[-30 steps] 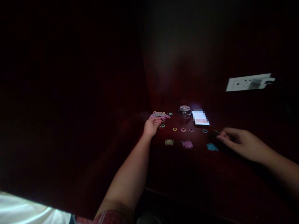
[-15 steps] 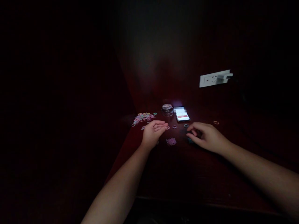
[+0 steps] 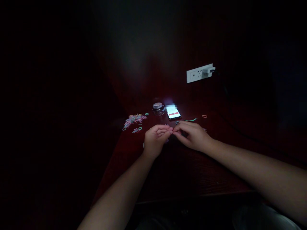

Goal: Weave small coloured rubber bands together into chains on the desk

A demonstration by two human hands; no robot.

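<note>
Over the dark red table, my left hand (image 3: 155,139) and my right hand (image 3: 193,134) meet at the fingertips. Both are closed in a pinch; whatever lies between the fingers is too small and dim to make out. Just beyond the hands lie a small teal band (image 3: 177,122) and a green strip (image 3: 191,119). An orange band (image 3: 204,116) is farther right. To the left is a loose pile of small coloured bands (image 3: 134,121), pink for the most part, with a green band (image 3: 140,128) in front. Purple bits are partly hidden by my hands.
Behind the hands stand a clear lidded jar (image 3: 158,109) and a lit phone (image 3: 174,112) lying flat. A white wall socket (image 3: 194,75) holds a plug, whose dark cable runs down on the right. The table's front edge (image 3: 192,197) crosses below my forearms.
My right hand has moved left and its fingers have closed against those of my left hand. The view has swung right. A green strip now shows beyond the right hand.
</note>
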